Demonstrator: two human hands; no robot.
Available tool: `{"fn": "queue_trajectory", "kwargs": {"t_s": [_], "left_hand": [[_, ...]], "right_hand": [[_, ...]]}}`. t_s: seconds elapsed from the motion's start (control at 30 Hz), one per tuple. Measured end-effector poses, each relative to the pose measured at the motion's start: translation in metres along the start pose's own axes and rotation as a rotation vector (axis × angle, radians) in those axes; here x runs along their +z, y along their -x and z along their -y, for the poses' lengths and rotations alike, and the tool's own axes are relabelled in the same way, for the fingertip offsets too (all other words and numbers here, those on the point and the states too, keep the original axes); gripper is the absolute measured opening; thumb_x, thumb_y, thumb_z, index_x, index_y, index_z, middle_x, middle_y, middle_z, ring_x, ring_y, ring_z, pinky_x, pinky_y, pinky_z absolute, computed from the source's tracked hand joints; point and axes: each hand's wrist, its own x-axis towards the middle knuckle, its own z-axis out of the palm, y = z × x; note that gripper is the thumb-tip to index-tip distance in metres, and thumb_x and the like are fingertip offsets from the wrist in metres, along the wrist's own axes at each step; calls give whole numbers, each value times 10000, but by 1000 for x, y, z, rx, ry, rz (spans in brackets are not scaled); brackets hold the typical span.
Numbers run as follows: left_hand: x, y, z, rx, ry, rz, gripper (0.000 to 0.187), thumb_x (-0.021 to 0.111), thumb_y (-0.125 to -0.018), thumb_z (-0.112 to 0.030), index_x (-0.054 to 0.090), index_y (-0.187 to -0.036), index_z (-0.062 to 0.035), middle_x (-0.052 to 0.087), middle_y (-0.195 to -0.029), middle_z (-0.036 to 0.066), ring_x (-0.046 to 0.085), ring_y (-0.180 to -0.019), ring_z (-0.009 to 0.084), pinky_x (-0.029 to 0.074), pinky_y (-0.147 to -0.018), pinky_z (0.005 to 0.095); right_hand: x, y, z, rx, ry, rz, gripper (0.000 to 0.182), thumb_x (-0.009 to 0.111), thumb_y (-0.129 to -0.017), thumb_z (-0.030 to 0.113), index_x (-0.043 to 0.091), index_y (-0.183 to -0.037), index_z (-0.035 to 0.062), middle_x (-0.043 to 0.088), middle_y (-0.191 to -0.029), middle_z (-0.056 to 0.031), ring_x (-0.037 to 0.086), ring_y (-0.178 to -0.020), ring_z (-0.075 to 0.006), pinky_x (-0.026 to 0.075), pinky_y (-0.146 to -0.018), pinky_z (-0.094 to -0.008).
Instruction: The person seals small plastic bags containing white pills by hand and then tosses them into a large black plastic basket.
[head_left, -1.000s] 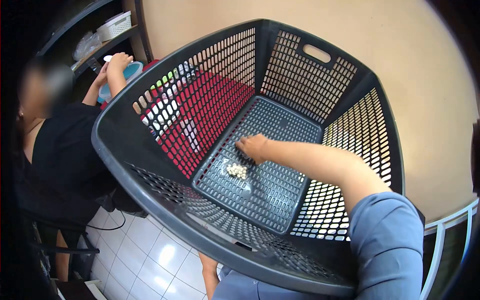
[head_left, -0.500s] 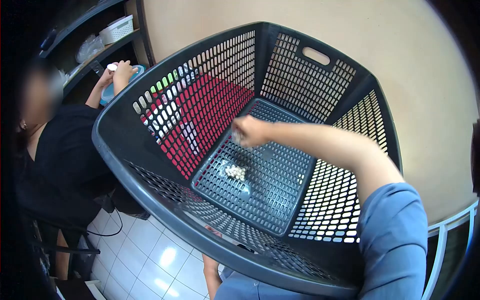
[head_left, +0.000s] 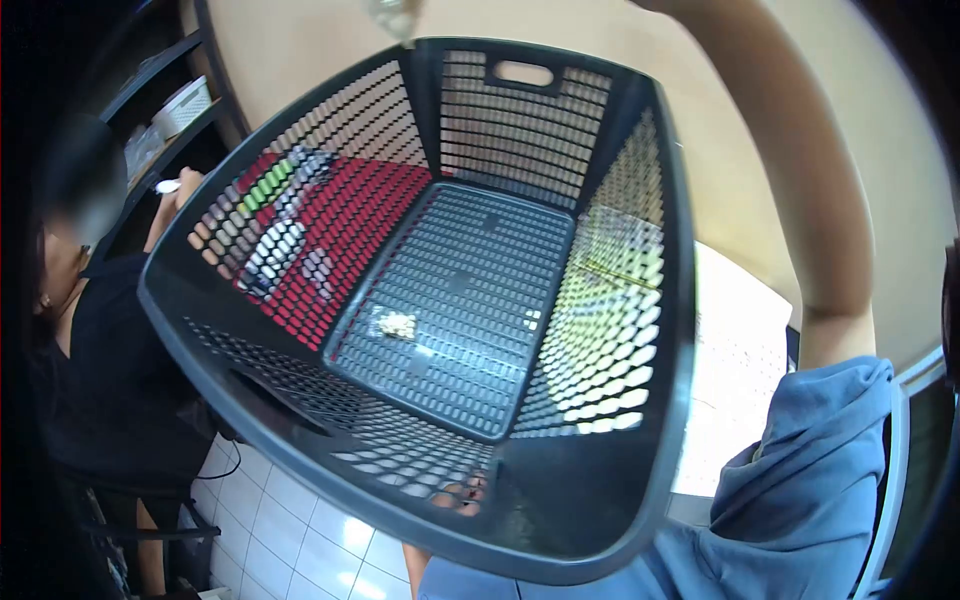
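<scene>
A large black plastic laundry basket (head_left: 460, 270) with slotted walls fills the middle of the view, its mouth tilted towards me. Low on its near wall, partly hidden behind the mesh, the fingers of my left hand (head_left: 462, 494) grip it from outside. On the basket floor lies a small clear packet of whitish pieces (head_left: 397, 325). My right arm reaches up past the basket's right side, and its hand is beyond the top edge. Another clear packet (head_left: 393, 16) shows, blurred, at the top edge; what holds it is out of frame.
On the left, a person in black (head_left: 130, 370) holds up something white (head_left: 168, 187). Dark shelves (head_left: 165, 75) carry a white basket (head_left: 183, 108). A red surface with items shows through the left mesh. A white tabletop (head_left: 735, 360) stands at right, above white floor tiles.
My right hand has come up out of the basket and left the view at the top. The basket has shifted left in view. One packet remains on its floor.
</scene>
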Motion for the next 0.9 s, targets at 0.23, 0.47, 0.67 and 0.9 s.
{"fn": "queue_trajectory", "kwargs": {"t_s": [0.23, 0.47, 0.67, 0.9], "left_hand": [[66, -59, -72, -135, 292, 274, 256, 517, -844, -155, 462, -1068, -43, 424, -809, -27, 413, -763, 47, 335, -695, 184], [129, -156, -148, 283, 492, -66, 413, 463, -863, -286, 344, -1165, -31, 444, -995, 73, 473, -923, 161, 415, -732, 290], [162, -201, -163, 192, 1142, 141, 360, 340, -912, -273, 315, -1197, -53, 480, -1043, 77, 523, -907, 151, 478, -730, 308], [174, -207, -162, 216, 1051, -185, 249, 429, -886, -152, 379, -1112, -62, 494, -1023, 63, 538, -885, 120, 491, -728, 278]], "right_hand": [[-70, 178, -2, 357, -381, 54, 491, 634, -661, 140, 444, -1091, -1, 556, -885, -95, 584, -843, -190, 499, -704, -283], [-34, 343, 31, 862, -507, -6, 475, 591, -610, 64, 479, -1070, 28, 552, -872, -88, 580, -810, -163, 495, -714, -284], [-5, 395, 40, 869, -405, -207, 450, 579, -584, 71, 515, -1023, -2, 577, -859, -113, 580, -844, -189, 446, -808, -286], [14, 406, 50, 887, -382, -632, 334, 642, -677, 52, 543, -989, -15, 564, -893, -102, 566, -836, -165, 454, -800, -304]]}}
